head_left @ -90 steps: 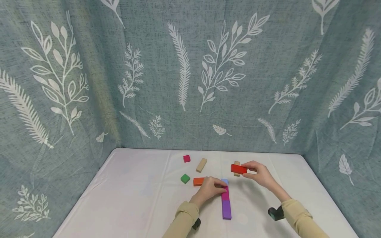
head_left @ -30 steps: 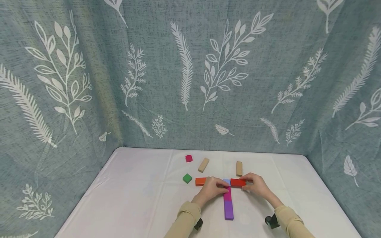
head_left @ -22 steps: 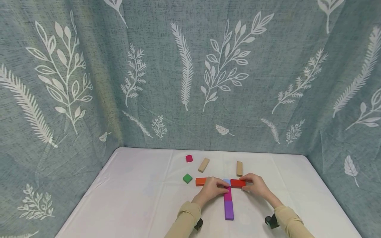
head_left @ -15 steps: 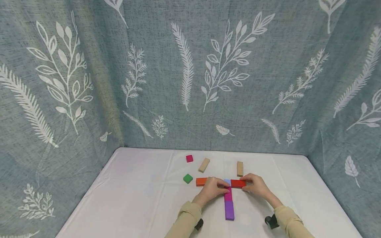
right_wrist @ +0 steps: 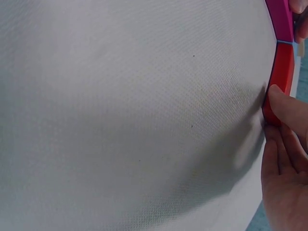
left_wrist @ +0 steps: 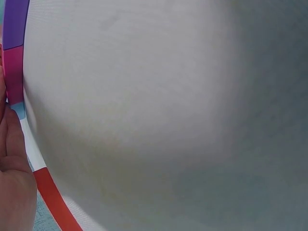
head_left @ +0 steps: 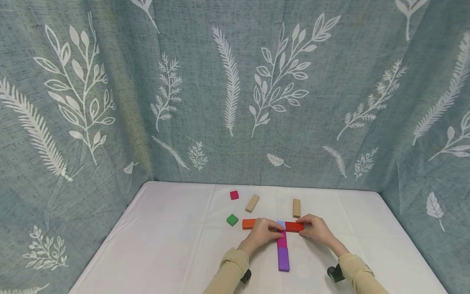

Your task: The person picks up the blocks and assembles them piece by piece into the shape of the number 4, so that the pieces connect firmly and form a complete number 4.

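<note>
Flat coloured blocks form a T on the white table (head_left: 176,245). An orange block (head_left: 248,223), a light blue block (head_left: 280,224) and a red block (head_left: 293,227) make the bar. A magenta block (head_left: 281,241) and a purple block (head_left: 283,259) make the stem. My right hand (head_left: 304,228) pinches the red block's right end; in the right wrist view its thumb (right_wrist: 288,108) presses the red block (right_wrist: 281,72). My left hand (head_left: 269,233) lies over the orange block's right end, fingertips touching the magenta block. Its palm (left_wrist: 14,183) shows beside the magenta block (left_wrist: 13,72).
Loose pieces lie behind the T: a green cube (head_left: 232,220), a pink cube (head_left: 234,195) and two tan blocks (head_left: 252,203) (head_left: 296,208). Leaf-patterned curtains (head_left: 235,102) wall the table on three sides.
Three seconds ago my right hand held the red block in the air; it now lies on the table against the light blue block. Over the last second both hands have stayed put.
</note>
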The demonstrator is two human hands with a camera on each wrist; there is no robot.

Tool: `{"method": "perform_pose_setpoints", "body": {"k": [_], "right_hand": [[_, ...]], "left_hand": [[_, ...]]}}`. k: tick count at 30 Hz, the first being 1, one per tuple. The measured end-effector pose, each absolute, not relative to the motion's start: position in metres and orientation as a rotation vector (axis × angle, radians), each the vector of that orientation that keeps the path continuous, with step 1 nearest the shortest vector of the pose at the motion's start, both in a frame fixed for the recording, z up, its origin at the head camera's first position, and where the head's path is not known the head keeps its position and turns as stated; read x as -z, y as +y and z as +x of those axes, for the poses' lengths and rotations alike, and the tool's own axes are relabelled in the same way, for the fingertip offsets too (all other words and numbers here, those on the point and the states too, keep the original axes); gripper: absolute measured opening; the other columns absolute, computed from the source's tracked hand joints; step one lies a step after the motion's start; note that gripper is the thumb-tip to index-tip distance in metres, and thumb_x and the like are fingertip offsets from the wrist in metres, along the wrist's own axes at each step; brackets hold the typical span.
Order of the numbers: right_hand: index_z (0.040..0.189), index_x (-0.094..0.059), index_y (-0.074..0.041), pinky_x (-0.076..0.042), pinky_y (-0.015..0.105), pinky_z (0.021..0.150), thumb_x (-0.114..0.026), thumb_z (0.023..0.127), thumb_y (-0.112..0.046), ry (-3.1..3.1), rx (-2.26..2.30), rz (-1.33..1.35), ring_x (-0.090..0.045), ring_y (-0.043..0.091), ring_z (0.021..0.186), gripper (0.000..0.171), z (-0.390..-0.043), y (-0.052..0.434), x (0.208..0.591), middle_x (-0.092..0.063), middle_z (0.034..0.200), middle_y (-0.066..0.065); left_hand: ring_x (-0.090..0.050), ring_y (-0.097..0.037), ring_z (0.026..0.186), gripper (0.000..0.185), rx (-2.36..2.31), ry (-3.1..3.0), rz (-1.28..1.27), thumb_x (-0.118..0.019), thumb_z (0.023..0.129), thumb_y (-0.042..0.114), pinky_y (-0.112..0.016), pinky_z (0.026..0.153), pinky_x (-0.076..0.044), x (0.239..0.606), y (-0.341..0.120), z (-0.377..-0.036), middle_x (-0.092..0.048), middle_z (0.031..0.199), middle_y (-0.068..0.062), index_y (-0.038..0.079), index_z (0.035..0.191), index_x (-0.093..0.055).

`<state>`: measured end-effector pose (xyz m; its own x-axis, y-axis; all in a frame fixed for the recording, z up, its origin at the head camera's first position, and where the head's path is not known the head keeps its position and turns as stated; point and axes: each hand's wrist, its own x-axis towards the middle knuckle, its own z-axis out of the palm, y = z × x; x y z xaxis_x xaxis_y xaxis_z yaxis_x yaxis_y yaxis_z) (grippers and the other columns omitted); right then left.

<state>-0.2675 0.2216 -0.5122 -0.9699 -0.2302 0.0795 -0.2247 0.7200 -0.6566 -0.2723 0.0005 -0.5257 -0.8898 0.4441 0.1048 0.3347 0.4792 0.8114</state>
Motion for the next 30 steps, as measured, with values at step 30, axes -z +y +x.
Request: {"method": "perform_pose_setpoints", "body": {"k": [30], "right_hand": [[0.105,-0.069,0.003,-0.050,0.048,0.090,-0.076,0.074,0.000,2.895,1.129,-0.383,-0.062,0.032,0.098,0.032,-0.2647,0.2212,0.5122,-0.068,0.101,0.014]], "left_hand": [[-0.068,-0.011,0.097,0.020,-1.393,2.597,0.704,-0.076,0.079,0.015,-0.023,0.087,-0.052,0.5264,-0.0009,-0.2702,-0.075,0.096,0.000,0.011,0.099,-0.076]]}}
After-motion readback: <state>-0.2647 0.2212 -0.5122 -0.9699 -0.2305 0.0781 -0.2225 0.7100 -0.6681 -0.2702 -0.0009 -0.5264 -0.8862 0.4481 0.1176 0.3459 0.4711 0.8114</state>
